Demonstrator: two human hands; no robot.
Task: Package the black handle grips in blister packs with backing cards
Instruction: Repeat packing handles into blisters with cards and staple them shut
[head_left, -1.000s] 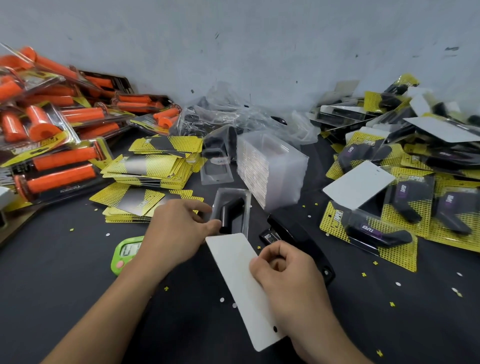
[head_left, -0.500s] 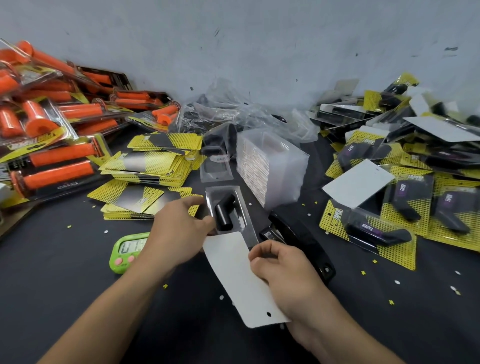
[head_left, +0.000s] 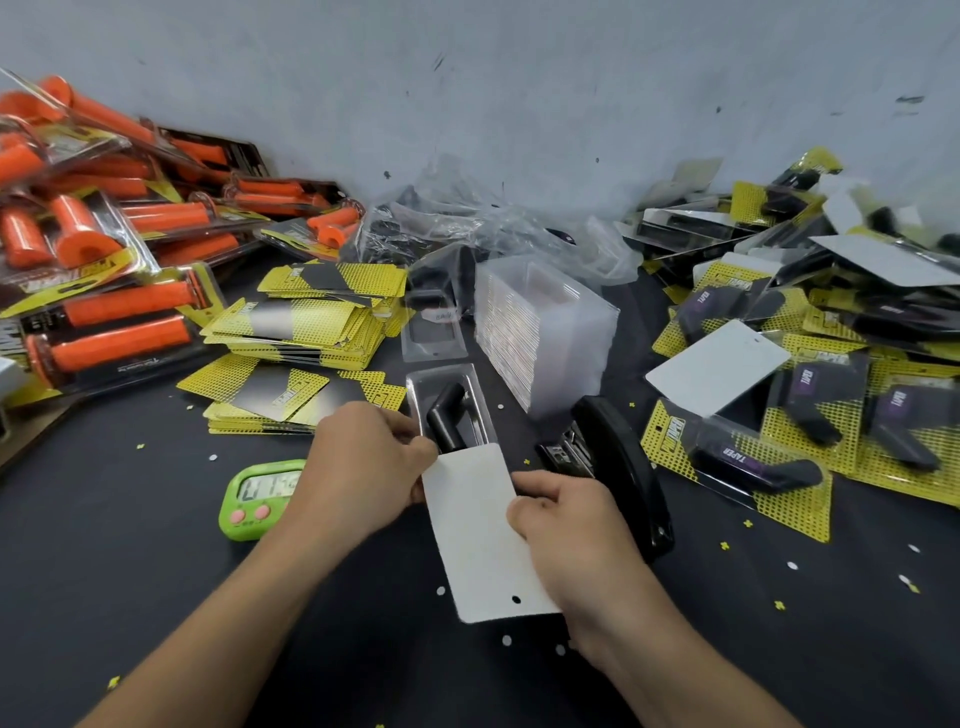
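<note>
1. White cardboard faces up: the backing card (head_left: 480, 540) lies blank side up. Its far end meets the near end of the clear blister pack (head_left: 475, 395), where one black handle grip (head_left: 445, 422) sits tilted in the cavity, in the middle of the tabletop (head_left: 130, 597).
2. The left hand (head_left: 363, 467) pinches the near left corner of the pack where the card meets it. The right hand (head_left: 566, 530), fingers curled, grips the card's right edge.
3. The step in hand looks like feeding the card into the pack's side flanges. It seems barely begun, since most of the card is outside.
4. The next move probably calls for a straight push along the pack, with both card edges caught in the flanges and the left hand steadying the plastic. The tilted grip might snag the card. The black stapler (head_left: 618, 467) lies just beside, likely for closing.
5. Punched paper bits speckle the black surface. Empty blisters (head_left: 540, 327), yellow cards (head_left: 311, 322) and a green timer (head_left: 260, 496) sit near. Orange grip packs (head_left: 104, 260) are heaped left and finished packs (head_left: 779, 426) right, below a grey wall (head_left: 519, 78).
</note>
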